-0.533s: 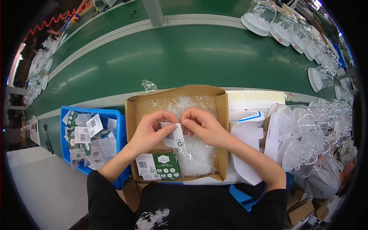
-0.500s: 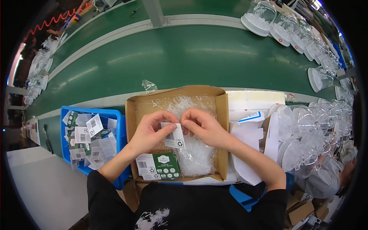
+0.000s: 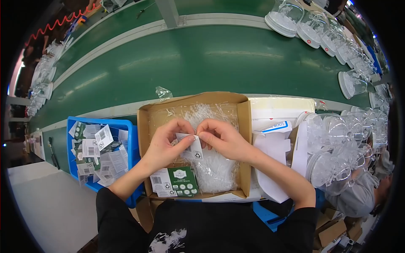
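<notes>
Over a shallow cardboard box [image 3: 243,168], my left hand [image 3: 171,141] pinches a white printed tag [image 3: 195,151] with a barcode between thumb and fingers. My right hand [image 3: 222,139] has its fingertips pressed together at the tag's upper right corner; whatever fine piece they may grip is too small to make out. Thin clear plastic strands [image 3: 217,175] fill the middle and right of the box beneath my hands. In the box's near left corner lie a green printed tag [image 3: 183,181] and white barcode tags [image 3: 161,183].
A blue bin [image 3: 134,145] of loose tags stands left of the box. On the right are white paper sheets [image 3: 270,162] and many clear domes [image 3: 327,168] on white bases. Beyond runs a green work surface [image 3: 177,63]. A person in grey [image 3: 352,196] is at far right.
My hands stay nearly in place. The right fingers have shifted slightly left at the tag's corner, and the tag has tilted a little.
</notes>
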Tool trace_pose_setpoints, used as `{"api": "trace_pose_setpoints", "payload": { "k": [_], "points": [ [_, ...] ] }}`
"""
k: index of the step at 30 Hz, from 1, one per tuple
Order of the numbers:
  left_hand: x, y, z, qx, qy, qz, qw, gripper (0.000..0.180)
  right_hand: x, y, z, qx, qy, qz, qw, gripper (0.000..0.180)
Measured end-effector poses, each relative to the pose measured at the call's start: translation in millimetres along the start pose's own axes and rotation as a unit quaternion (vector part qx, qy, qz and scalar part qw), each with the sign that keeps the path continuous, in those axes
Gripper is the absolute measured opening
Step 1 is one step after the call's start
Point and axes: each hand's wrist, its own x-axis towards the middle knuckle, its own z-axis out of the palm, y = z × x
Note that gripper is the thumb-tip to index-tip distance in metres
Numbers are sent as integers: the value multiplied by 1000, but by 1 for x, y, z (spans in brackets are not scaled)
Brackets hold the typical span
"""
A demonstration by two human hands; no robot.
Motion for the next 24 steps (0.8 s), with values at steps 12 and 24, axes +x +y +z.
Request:
{"api": "trace_pose_setpoints", "payload": {
  "k": [12, 24],
  "points": [
    [2, 2, -2, 214, 9, 178, 960, 15, 3, 5, -3, 49, 27, 42, 998, 14],
    [2, 4, -2, 223, 41, 184, 956, 14, 4, 3, -4, 45, 61, 42, 996, 16]
  ]
}}
